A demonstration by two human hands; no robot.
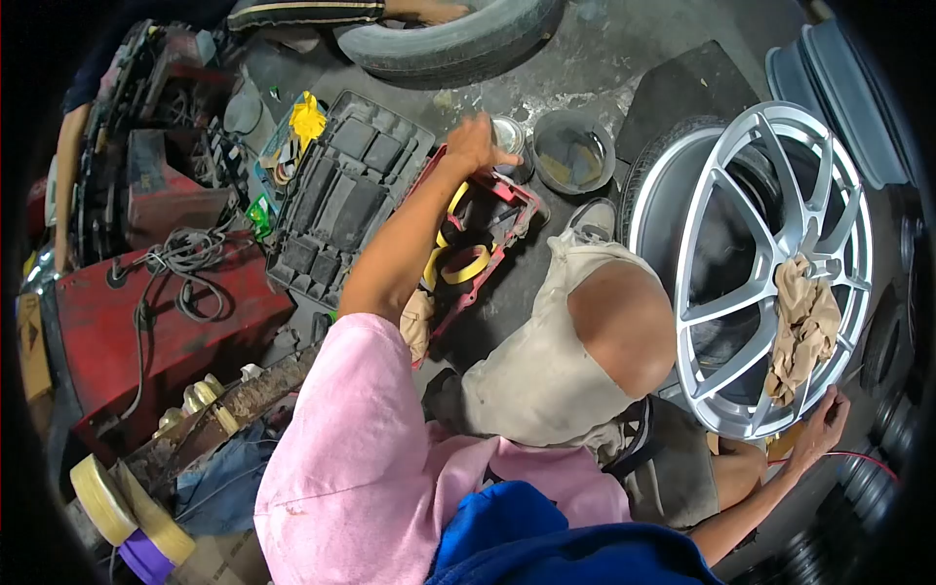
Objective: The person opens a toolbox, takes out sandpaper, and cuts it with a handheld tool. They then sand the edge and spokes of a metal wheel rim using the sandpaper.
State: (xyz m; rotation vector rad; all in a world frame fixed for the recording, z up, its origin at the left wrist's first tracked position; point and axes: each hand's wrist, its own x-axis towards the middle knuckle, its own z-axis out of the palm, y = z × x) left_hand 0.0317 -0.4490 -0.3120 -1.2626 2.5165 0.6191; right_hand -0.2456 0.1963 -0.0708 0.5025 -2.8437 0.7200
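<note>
My left hand (473,146) reaches over the end of a red-edged toolbox tray (531,210), beside an open metal tin (509,136). Its thumb sticks out and the fingers are apart, slightly blurred. Rolls of yellow tape (465,264) lie in the tray. At the lower right, my right hand (824,424) is closed, its fingers curled near the lower edge of a silver alloy wheel (697,253). Whether it holds anything small is hidden. A crumpled piece of brown paper (804,322) lies across the wheel's spokes.
A dark bucket (573,151) stands past the tin. An open black tool case (341,195) and a red machine (175,322) with a coiled cable are on the left. A tyre (448,49) lies at the top, with another person's hand (429,10) over it.
</note>
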